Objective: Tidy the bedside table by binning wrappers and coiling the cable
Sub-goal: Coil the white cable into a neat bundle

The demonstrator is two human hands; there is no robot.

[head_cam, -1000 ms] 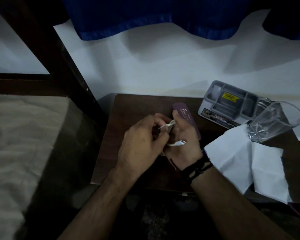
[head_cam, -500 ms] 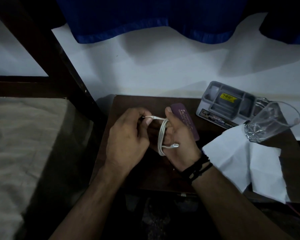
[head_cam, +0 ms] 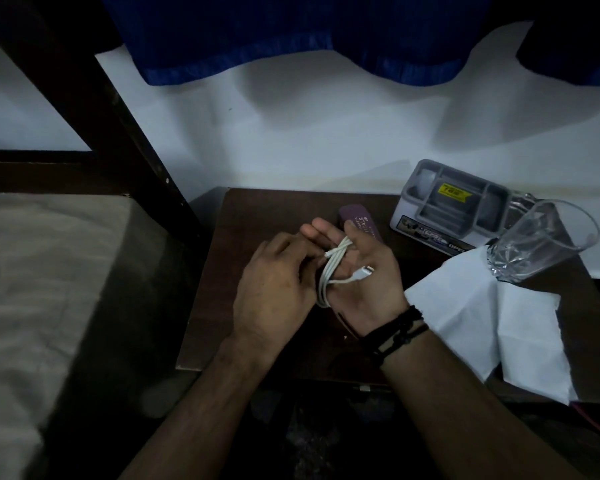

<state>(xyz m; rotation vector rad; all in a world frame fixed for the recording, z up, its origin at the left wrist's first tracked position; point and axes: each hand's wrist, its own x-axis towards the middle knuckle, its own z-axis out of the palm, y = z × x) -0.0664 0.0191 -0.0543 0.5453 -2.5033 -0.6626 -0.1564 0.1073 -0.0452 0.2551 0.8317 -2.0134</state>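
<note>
A white cable (head_cam: 329,271) is wound in loops around the palm of my right hand (head_cam: 361,282), above the dark wooden bedside table (head_cam: 257,216). One plug end lies across that palm near the thumb. My left hand (head_cam: 278,278) pinches the other cable end at the top of the loops, beside my right fingers. My right hand's fingers are stretched out with the loops around them, and dark bracelets sit on its wrist.
A purple case (head_cam: 359,221) lies on the table behind my hands. At the right are a grey compartment tray (head_cam: 454,202), a clear glass (head_cam: 548,240) and a white tissue (head_cam: 492,320). A bed (head_cam: 32,289) with a dark frame stands to the left.
My left hand carried the cable end around my right hand, adding to the loops. The plug end on my right palm has shifted towards the thumb side.
</note>
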